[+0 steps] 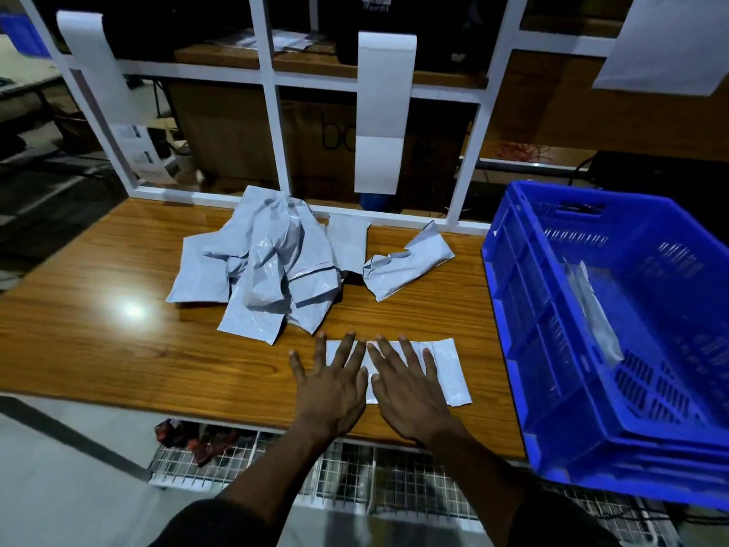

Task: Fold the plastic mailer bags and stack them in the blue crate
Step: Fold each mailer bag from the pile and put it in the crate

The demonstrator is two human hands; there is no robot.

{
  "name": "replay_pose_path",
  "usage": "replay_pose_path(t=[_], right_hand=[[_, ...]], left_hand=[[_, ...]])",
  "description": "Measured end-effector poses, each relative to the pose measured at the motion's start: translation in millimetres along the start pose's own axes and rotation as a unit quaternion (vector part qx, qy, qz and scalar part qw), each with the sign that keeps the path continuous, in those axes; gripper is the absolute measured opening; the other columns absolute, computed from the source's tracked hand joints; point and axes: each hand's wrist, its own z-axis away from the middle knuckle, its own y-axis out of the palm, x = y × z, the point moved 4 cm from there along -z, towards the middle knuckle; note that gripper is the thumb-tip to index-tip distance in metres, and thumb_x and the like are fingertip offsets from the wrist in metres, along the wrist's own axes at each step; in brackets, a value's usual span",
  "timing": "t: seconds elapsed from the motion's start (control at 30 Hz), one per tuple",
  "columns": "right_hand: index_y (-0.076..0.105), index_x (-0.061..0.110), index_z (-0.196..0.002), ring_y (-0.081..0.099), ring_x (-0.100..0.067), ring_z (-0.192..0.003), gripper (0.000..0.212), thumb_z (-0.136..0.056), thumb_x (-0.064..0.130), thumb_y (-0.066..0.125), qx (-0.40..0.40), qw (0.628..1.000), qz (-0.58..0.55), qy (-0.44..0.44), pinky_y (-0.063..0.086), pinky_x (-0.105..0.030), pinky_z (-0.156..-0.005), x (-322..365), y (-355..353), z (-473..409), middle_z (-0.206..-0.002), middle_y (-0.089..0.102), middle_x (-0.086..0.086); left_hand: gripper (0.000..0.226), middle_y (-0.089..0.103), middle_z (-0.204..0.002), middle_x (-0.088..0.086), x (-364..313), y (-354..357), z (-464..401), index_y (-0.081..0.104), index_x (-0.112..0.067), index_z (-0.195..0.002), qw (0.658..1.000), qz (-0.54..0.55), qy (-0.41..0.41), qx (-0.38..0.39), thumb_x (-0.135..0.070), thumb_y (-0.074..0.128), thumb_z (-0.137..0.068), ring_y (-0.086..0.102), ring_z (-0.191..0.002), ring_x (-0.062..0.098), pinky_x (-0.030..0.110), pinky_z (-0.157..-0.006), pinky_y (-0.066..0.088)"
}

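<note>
Grey plastic mailer bag (445, 369) lies flat near the front edge of the wooden table (118, 361), pressed under both hands: left hand (331, 388) and right hand (410, 388) side by side, palms down, fingers straight and spread, no grip closed on anything. Behind them sits a crumpled pile of mailer bags (268, 270), with one loose crumpled bag (406, 262) just to its right. Blue crate (524, 349) stands at the table's right end, tilted, holding a folded bag (595, 313) inside.

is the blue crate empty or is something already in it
Not empty. One flat, pale mailer bag lies inside the blue crate, leaning along its left inner wall.
</note>
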Motion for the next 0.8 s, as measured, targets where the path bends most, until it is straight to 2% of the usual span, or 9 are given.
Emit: replay_pose_path(t=[0.07, 0.1, 0.23, 0.33, 0.43, 0.53, 0.67, 0.7, 0.8], right_hand=[[0.033, 0.026, -0.156, 0.019, -0.027, -0.153, 0.062, -0.101, 0.048, 0.016, -0.006, 1.0, -0.003, 0.013, 0.005, -0.051, -0.117, -7, 3, 2, -0.166, 0.02, 0.005], [0.032, 0.026, -0.156, 0.018, -0.027, -0.153, 0.063, -0.101, 0.05, 0.016, -0.004, 1.0, -0.006, 0.022, 0.004, -0.05, -0.118, -11, 3, 3, -0.166, 0.019, 0.004], [0.006, 0.031, -0.16, -0.01, -0.019, -0.154, 0.075, -0.092, 0.061, -0.005, -0.002, 0.999, 0.005, 0.051, -0.007, -0.049, -0.123, -31, 0, 7, -0.167, -0.007, 0.01], [-0.004, 0.032, -0.16, -0.021, -0.016, -0.152, 0.078, -0.091, 0.069, -0.007, 0.023, 0.997, -0.001, 0.072, -0.011, -0.05, -0.122, -42, -3, 12, -0.166, -0.018, 0.011], [-0.009, 0.031, -0.159, -0.027, -0.016, -0.149, 0.077, -0.093, 0.069, -0.003, 0.045, 0.995, -0.011, 0.088, -0.018, -0.049, -0.12, -48, -2, 16, -0.163, -0.025, 0.01], [-0.011, 0.027, -0.159, -0.03, -0.017, -0.148, 0.076, -0.096, 0.067, 0.0, 0.063, 0.994, -0.023, 0.088, -0.02, -0.051, -0.118, -49, -6, 17, -0.163, -0.027, 0.009], [-0.007, 0.027, -0.159, -0.027, -0.021, -0.15, 0.074, -0.095, 0.064, -0.004, 0.028, 0.999, 0.015, 0.045, -0.019, -0.059, -0.117, -35, -8, 13, -0.164, -0.023, 0.009], [-0.008, 0.028, -0.159, -0.027, -0.021, -0.15, 0.075, -0.094, 0.065, -0.005, 0.023, 0.999, 0.018, 0.032, -0.018, -0.059, -0.117, -30, -6, 12, -0.164, -0.024, 0.01], [-0.014, 0.032, -0.157, -0.028, -0.019, -0.149, 0.076, -0.093, 0.07, -0.003, 0.028, 0.999, 0.002, 0.018, -0.017, -0.057, -0.118, -26, 1, 9, -0.162, -0.029, 0.011]], left_hand=[[0.075, -0.012, -0.168, -0.019, 1, 0, 0, -0.002, -0.04, -0.161, 1.0, 0.003, -0.001, -0.003, -0.058, -0.012, -0.089, -0.018, -0.155, 0.031, 0.075, -0.113, -0.007], [0.075, -0.011, -0.168, -0.019, 2, 1, -1, -0.002, -0.04, -0.161, 1.0, 0.002, -0.002, -0.005, -0.058, -0.011, -0.09, -0.018, -0.155, 0.03, 0.075, -0.113, -0.007], [0.074, -0.008, -0.169, -0.018, 2, 2, -1, 0.003, -0.039, -0.162, 1.0, 0.002, -0.001, -0.016, -0.059, -0.008, -0.091, -0.016, -0.156, 0.03, 0.075, -0.114, -0.007], [0.075, -0.013, -0.168, -0.016, 2, 3, -1, 0.001, -0.04, -0.161, 1.0, -0.002, -0.005, -0.008, -0.062, -0.009, -0.09, -0.018, -0.155, 0.028, 0.072, -0.114, -0.01], [0.077, -0.014, -0.169, -0.011, 3, 2, 1, 0.001, -0.039, -0.161, 1.0, -0.002, -0.001, -0.021, -0.066, -0.008, -0.09, -0.02, -0.155, 0.027, 0.068, -0.117, -0.012], [0.077, -0.008, -0.169, -0.003, 2, 0, 4, 0.007, -0.029, -0.163, 0.998, 0.02, 0.004, -0.051, -0.064, -0.004, -0.095, -0.017, -0.156, 0.026, 0.06, -0.121, -0.011], [0.072, 0.015, -0.168, 0.006, -2, 1, 6, 0.029, -0.015, -0.16, 0.994, 0.035, 0.047, -0.093, -0.051, 0.005, -0.102, 0.009, -0.157, 0.025, 0.053, -0.125, 0.009], [0.072, 0.017, -0.168, 0.006, -1, 2, 6, 0.029, -0.016, -0.16, 0.994, 0.036, 0.051, -0.092, -0.052, 0.006, -0.102, 0.01, -0.157, 0.025, 0.052, -0.125, 0.011], [0.077, 0.006, -0.17, 0.001, 2, 4, 2, 0.018, -0.021, -0.163, 0.997, 0.021, 0.05, -0.059, -0.057, -0.002, -0.097, 0.0, -0.158, 0.024, 0.048, -0.126, 0.003]])
